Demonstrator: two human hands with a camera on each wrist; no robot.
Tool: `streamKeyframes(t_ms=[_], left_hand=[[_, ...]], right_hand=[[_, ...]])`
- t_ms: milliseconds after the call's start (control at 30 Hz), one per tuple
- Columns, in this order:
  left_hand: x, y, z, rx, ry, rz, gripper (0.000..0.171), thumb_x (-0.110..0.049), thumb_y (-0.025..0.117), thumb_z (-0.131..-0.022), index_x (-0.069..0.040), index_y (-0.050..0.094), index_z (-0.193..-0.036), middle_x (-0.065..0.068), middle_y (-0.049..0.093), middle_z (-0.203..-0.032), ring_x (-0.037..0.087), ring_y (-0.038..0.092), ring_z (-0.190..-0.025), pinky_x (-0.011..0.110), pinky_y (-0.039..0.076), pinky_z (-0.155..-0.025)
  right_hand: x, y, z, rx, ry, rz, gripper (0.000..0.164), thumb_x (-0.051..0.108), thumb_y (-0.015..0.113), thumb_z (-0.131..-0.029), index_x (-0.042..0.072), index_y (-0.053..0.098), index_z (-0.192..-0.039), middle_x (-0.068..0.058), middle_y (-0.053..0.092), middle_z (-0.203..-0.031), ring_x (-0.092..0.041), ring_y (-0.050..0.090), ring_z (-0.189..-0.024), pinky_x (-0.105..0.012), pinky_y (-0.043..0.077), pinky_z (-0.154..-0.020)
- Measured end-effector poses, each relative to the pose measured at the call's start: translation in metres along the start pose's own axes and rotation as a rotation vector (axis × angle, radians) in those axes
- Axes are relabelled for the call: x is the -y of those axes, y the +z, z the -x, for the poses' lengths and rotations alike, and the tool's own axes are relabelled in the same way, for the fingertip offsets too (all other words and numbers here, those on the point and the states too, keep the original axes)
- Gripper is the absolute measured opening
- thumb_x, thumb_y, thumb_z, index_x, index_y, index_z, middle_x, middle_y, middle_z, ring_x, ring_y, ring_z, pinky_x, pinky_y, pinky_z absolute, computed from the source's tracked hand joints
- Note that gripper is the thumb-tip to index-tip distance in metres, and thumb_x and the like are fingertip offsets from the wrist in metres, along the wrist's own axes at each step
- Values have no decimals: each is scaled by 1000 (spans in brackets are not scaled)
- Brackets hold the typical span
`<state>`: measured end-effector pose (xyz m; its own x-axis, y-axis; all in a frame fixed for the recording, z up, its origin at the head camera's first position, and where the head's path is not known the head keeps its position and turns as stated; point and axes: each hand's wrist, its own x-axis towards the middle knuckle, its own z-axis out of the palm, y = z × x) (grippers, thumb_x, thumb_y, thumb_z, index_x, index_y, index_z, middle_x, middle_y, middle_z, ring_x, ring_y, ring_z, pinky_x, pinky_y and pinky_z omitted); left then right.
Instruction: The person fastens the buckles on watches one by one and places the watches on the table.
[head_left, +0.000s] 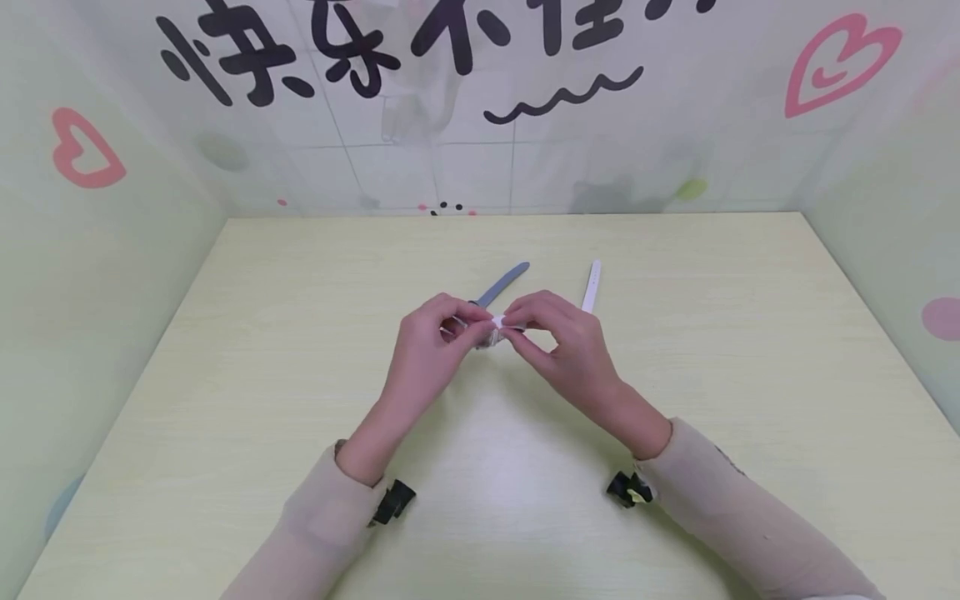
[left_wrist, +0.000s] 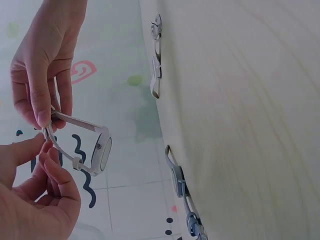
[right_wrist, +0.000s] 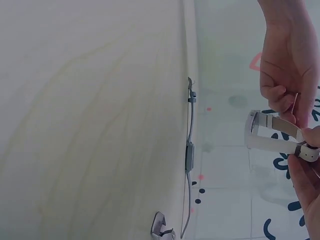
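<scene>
A wristwatch [left_wrist: 101,152] with a white strap hangs between my two hands, its strap bent into a loop. My left hand [head_left: 427,354] pinches one part of the strap near the buckle between thumb and fingertips. Facing it, my right hand [head_left: 573,354] pinches the strap from the other side, and the fingertips of both hands almost meet. In the right wrist view the strap ends overlap at a dark metal buckle [right_wrist: 298,149]. From the head view the hands hide most of the watch.
Behind the hands lie a watch with a blue-grey strap [head_left: 504,284] and another with a white strap [head_left: 592,286], near the middle of the pale wooden table [head_left: 225,375]. Printed cloth walls [head_left: 420,179] stand at the table's back and sides.
</scene>
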<state>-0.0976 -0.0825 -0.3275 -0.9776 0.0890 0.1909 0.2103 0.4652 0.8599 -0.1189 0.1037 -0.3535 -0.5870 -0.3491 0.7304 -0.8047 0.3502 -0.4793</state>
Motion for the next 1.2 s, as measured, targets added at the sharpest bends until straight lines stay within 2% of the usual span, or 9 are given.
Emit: streamKeyframes(t_ms=[100, 200, 433, 900, 1200], left_hand=[[1, -1, -2, 29, -50, 73, 13, -13, 73, -91, -3, 73, -100, 11, 68, -96, 20, 63, -79, 19, 54, -68], [2, -1, -3, 48, -72, 88, 12, -11, 71, -92, -1, 71, -99, 12, 68, -96, 21, 61, -81, 19, 52, -69], [4, 0, -4, 93, -88, 64, 11, -10, 67, -94, -1, 68, -100, 12, 65, -92, 20, 58, -83, 21, 51, -71], [6, -6, -5, 92, -152, 7, 13, -13, 58, -91, -4, 63, -100, 8, 60, -91, 20, 54, -83, 21, 47, -67], [10, -8, -7, 100, -152, -32, 15, -14, 56, -91, -4, 62, -101, 9, 60, -91, 21, 54, -81, 22, 46, -65]], right_hand=[[1, 1, 0, 17, 5, 3, 19, -2, 79, -81, 1, 70, -98, -9, 71, -96, -17, 70, -88, -26, 62, -80], [1, 2, 0, 40, 17, 23, 22, -1, 78, -82, 3, 72, -103, -8, 71, -98, -17, 69, -90, -26, 61, -81], [3, 4, -1, 55, 20, 98, 21, 8, 82, -81, 7, 75, -101, -4, 75, -94, -17, 69, -90, -30, 58, -81], [2, 4, -1, 17, 15, 91, 22, 4, 83, -78, 4, 75, -99, -6, 76, -93, -19, 70, -88, -31, 60, -79], [1, 1, -1, 40, 46, 79, 23, 7, 83, -79, 4, 76, -101, -7, 77, -96, -18, 71, -90, -31, 61, -79]])
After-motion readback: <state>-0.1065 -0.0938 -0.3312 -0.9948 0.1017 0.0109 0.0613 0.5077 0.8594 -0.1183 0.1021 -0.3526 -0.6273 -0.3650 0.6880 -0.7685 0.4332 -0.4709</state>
